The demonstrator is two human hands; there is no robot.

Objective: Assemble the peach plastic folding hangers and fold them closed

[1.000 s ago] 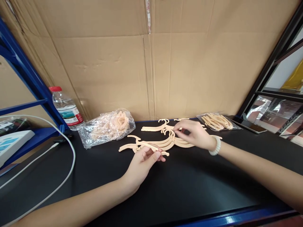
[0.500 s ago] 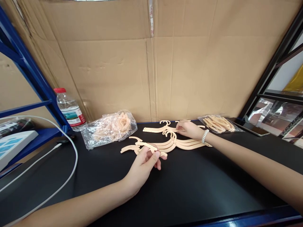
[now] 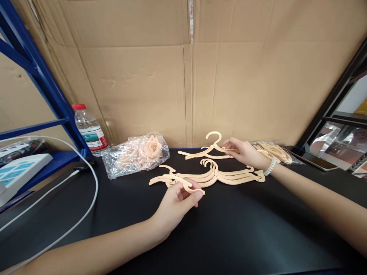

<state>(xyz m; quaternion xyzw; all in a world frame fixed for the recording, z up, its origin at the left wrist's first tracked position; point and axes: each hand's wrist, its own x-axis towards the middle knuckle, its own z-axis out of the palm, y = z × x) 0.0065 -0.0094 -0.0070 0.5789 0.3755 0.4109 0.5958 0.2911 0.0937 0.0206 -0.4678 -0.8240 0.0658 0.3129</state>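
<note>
Between the fingers of my left hand [image 3: 179, 200] is a pale hanger arm [image 3: 178, 178], a slim curved piece with a notch near its end. My right hand [image 3: 243, 151] pinches one side of a pale clothes hanger [image 3: 214, 144], lifting it so its hook stands up over the table. Another hanger lies partly hidden beneath it. In front of that, several nested hangers [image 3: 229, 176] rest flat, their hooks together in the middle. Loose curved pieces [image 3: 157, 179] lie at their left end, partly behind my left hand.
A clear bag of curved pieces [image 3: 137, 154] lies left, beside a red-capped water bottle [image 3: 91, 131]. Behind my right hand is a bag of straight pieces [image 3: 275, 152], then a phone [image 3: 314, 158]. A white cable [image 3: 93, 198] loops at left. A cardboard wall [image 3: 149, 88] closes off the back.
My right hand has raised a hanger from the back group, and its hook now points upward. My left hand still holds its piece, slightly turned. The camera view has shifted a little.
</note>
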